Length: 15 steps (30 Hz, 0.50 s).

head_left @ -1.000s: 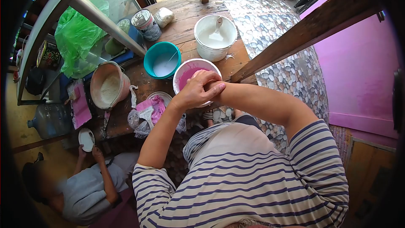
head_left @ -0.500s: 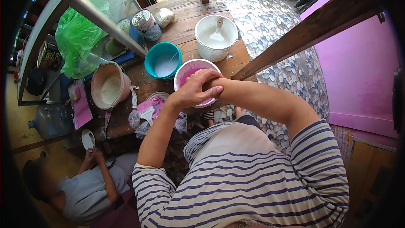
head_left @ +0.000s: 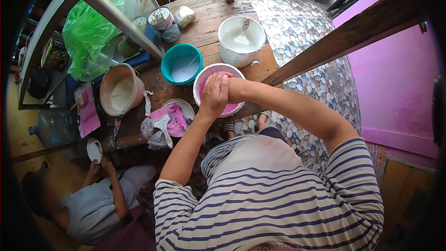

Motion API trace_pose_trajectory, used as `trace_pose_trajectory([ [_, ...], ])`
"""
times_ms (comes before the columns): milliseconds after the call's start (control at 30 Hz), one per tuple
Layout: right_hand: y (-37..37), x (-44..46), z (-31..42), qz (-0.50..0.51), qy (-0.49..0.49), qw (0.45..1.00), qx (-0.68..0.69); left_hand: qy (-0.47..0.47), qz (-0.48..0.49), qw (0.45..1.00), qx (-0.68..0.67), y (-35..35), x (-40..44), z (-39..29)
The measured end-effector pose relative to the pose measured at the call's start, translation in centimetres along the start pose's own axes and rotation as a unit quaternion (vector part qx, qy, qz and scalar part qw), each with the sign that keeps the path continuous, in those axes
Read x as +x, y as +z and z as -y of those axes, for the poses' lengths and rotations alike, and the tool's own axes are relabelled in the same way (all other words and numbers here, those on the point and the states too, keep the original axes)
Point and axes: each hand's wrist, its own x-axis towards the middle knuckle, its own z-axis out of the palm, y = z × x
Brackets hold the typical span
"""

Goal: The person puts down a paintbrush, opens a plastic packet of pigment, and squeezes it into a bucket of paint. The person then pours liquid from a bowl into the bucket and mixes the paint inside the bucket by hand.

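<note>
My left hand is closed over my right hand, its fingers wrapped round it above a white bucket of pink paint. The right hand comes in from the right; its fingers are hidden beneath the left, so what they hold, if anything, does not show. Behind stands a white bucket with a paintbrush in it. A teal bucket of whitish liquid, with a thin stick in it, sits to the left. Nearer me lie pink-stained plastic and a white-bristled brush.
A pale orange bucket, a paint can and a pink board are on the wooden table. A wooden post slants across the right. At lower left another person holds a white lid-like disc.
My left hand has turned and shifted from lying across my right wrist to wrapping round my right hand. The other person's disc has moved slightly. The view has shifted a little.
</note>
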Motion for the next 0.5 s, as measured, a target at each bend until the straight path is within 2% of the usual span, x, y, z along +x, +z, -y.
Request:
trace_pose_trajectory([
  [33,-0.2,-0.2,-0.3,-0.015,-0.014,0.998,0.051,-0.050,-0.021,0.998,-0.034,0.0,-0.4,0.6],
  [67,-0.4,-0.8,-0.5,-0.048,-0.034,0.986,0.153,-0.051,-0.022,0.998,-0.034,0.3,-0.7,1.1],
  [100,-0.7,-1.5,-0.6,-0.088,-0.046,0.957,0.273,-0.092,-0.024,0.995,-0.015,0.5,-1.1,1.6],
  [133,-1.5,-2.4,0.0,-0.138,-0.041,0.910,0.389,-0.132,-0.027,0.991,0.004,0.6,-1.4,2.0],
  [167,-2.0,-3.5,1.0,-0.196,0.021,0.832,0.519,-0.133,-0.029,0.991,0.005,0.8,-1.8,2.3],
  [200,-1.4,-3.4,1.2,-0.196,0.019,0.832,0.518,-0.137,-0.027,0.990,0.018,1.1,-2.0,2.4],
  [267,0.3,-2.9,1.3,-0.259,0.104,0.828,0.486,-0.106,-0.049,0.991,0.062,2.1,-2.1,2.9],
  [300,0.5,-2.9,1.9,-0.259,0.105,0.827,0.487,-0.107,-0.048,0.991,0.062,2.5,-2.1,2.5],
  [367,0.4,-2.5,2.8,-0.351,0.145,0.826,0.417,-0.134,-0.083,0.982,0.103,3.0,-1.6,1.8],
  [500,1.0,-1.0,3.7,-0.421,0.158,0.799,0.399,-0.075,-0.096,0.985,0.126,3.0,-1.7,1.4],
])
